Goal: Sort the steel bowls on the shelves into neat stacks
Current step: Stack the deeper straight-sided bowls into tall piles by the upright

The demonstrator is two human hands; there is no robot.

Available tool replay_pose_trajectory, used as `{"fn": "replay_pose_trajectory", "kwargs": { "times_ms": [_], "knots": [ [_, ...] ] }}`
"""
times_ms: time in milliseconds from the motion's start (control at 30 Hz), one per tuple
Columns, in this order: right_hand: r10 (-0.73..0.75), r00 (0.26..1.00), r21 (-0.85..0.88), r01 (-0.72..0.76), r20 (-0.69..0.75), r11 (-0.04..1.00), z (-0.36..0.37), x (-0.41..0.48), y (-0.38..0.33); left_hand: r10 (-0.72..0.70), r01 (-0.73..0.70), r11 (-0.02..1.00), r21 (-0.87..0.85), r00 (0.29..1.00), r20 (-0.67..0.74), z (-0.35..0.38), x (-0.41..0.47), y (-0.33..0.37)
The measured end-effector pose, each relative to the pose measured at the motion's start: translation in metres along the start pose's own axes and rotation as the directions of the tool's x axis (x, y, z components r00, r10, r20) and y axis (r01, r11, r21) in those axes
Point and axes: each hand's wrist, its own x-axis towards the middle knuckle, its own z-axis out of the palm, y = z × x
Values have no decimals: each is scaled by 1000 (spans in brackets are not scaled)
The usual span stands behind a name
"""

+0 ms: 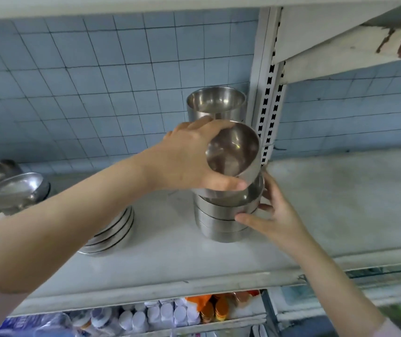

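Bowl stack (219, 222) centre of shelf (340, 203), tilted bowl (233, 152) on top – second bowl stack (215, 103) behind it, beside the post (267, 93); shallow dish stack (112, 234) left, big bowls (10, 190) far left

Left arm stretches in from the lower left, forearm bare, and the left hand (189, 154) grips a tilted bowl (233, 152), thumb under the near wall, fingers hooked over the far rim. Right arm angles in from the lower right, right hand (273, 215) cupping the stack (216, 220), thumb on its front, fingers round its side.
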Motion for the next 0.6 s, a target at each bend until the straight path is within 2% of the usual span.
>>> {"fn": "replay_pose_trajectory", "kwargs": {
  "times_ms": [67, 167, 300, 600],
  "knots": [
    [5, 999, 13, -4, -48, 1000, 1, 3, 0, 13, -15, 999, 45, 999, 41, 7, 6, 4],
    [-27, 999, -22, 26, -33, 999, 0, 3, 2, 42, -50, 991, 127, 997, 65, 13, 11, 4],
    [-88, 996, -40, 87, -26, 995, 0, 1, 5, 33, -49, 989, 137, 993, 115, 17, 13, 7],
    [-67, 997, -76, 64, -45, 995, -1, 0, 6, -14, -34, 985, 168, 961, 278, 17, 23, 4]
  ]
}}
